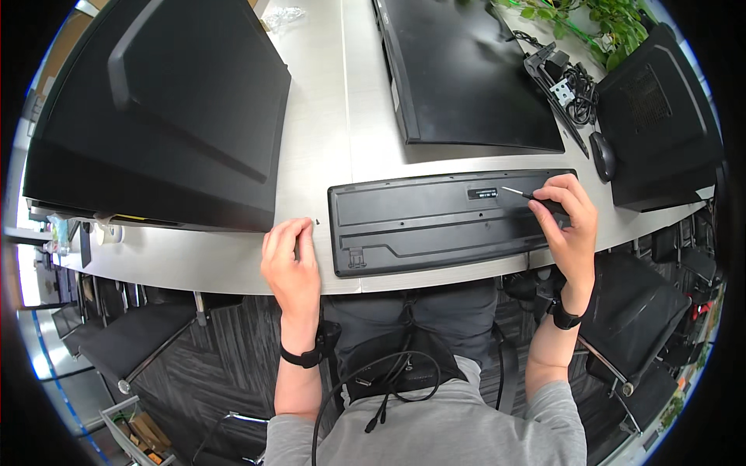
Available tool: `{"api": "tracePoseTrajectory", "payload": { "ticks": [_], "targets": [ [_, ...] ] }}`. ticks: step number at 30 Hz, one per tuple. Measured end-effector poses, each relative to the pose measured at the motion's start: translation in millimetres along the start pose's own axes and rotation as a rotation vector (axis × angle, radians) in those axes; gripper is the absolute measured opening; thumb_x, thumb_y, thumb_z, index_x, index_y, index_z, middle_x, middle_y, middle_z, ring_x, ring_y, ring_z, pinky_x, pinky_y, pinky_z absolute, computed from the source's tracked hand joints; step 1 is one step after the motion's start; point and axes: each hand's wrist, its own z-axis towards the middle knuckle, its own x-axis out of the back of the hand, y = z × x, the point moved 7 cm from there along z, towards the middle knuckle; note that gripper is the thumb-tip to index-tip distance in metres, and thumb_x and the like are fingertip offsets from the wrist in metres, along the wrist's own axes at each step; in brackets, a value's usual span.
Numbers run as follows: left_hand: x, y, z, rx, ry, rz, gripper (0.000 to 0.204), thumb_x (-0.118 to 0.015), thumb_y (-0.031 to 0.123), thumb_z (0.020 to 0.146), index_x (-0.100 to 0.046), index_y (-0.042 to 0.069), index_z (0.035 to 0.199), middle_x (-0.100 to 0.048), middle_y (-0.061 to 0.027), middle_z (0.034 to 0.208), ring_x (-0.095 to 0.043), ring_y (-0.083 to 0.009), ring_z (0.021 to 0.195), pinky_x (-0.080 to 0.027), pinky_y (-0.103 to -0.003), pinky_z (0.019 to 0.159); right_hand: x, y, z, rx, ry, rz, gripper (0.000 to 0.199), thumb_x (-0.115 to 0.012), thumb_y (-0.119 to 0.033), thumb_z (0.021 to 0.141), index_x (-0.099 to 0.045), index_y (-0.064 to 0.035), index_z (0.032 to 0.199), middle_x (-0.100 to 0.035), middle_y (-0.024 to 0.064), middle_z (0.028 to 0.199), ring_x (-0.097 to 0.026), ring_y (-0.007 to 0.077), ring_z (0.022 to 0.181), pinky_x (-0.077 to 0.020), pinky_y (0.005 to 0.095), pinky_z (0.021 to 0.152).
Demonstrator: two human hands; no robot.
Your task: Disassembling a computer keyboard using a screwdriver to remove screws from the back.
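Note:
A black keyboard (435,221) lies upside down on the light grey desk (334,132), its underside and a small label facing up. My right hand (569,225) is shut on a thin screwdriver (519,192), whose metal tip points left toward the label near the keyboard's far edge. My left hand (291,260) rests on the desk just left of the keyboard, fingers curled down by a tiny dark screw (317,222); whether it pinches anything is hidden.
Two large black monitors (167,109) (466,70) lie face down beyond the keyboard. A black mouse (603,155), tangled cables with a clamp (563,78), a black box (657,116) and a green plant (598,19) sit at the right. Office chairs stand below the desk edge.

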Motion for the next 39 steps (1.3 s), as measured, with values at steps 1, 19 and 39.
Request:
{"api": "tracePoseTrajectory", "payload": {
  "ticks": [1,19,39],
  "targets": [
    [1,1,0,-0.018,0.008,-0.019,0.008,-0.073,-0.004,0.095,-0.076,0.0,0.101,-0.076,-0.0109,0.1,-0.071,-0.0278,0.095,-0.058,-0.038,0.087,0,-2,0,0.008,-0.001,-0.007,0.018,-0.081,0.005,0.084,-0.071,0.0025,0.099,-0.066,0.0091,0.097,-0.066,0.0222,0.086,-0.053,0.0311,0.078],
    [12,1,-11,0.025,0.176,-0.092,0.006,-0.073,0.002,0.1,-0.075,-0.004,0.103,-0.075,-0.0086,0.095,-0.068,-0.017,0.087,-0.055,-0.031,0.083,14,81,-105,-0.537,0.65,0.276,0.006,-0.078,-0.005,0.099,-0.074,0.0006,0.098,-0.071,0.0,0.093,-0.063,0.008,0.087,-0.0504,0.0241,0.08],
    [-1,1,-12,0.016,0.055,-0.027,0.015,-0.072,0.01,0.104,-0.073,-0.005,0.104,-0.073,-0.0082,0.095,-0.064,-0.0179,0.085,-0.053,-0.031,0.082,69,108,-127,-0.524,0.912,0.448,0.009,-0.08,-0.006,0.098,-0.073,-0.0014,0.099,-0.063,-0.0034,0.078,-0.05,0.0023,0.063,-0.0358,0.0197,0.056]
  ]
}}
